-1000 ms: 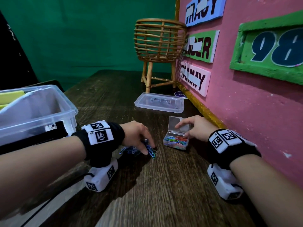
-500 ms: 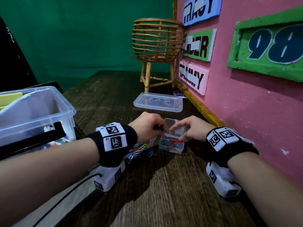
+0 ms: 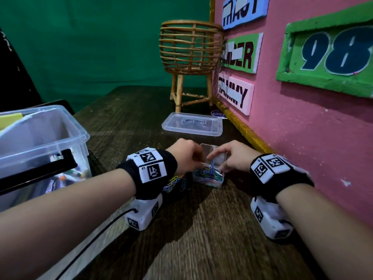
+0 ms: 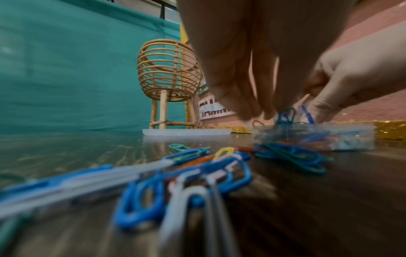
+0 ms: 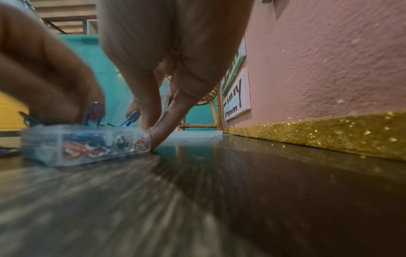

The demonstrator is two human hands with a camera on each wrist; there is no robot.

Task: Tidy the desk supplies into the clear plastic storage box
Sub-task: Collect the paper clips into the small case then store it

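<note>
Head view: clip case (image 3: 209, 177) near wall (image 3: 302, 138)

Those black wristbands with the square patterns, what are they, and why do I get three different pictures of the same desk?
No machine here: a person wears a camera on the head and one under each wristband. The head view looks down over both arms; the two low, blurry views look along each hand.

On the wooden desk sits a small clear case full of coloured paper clips, its lid up. The left hand pinches a few clips over the case, while the right hand rests its fingertips against the case. More loose clips lie beside it. The big clear storage box stands at the left, its flat lid farther back, in front of a small wicker chair.
</note>
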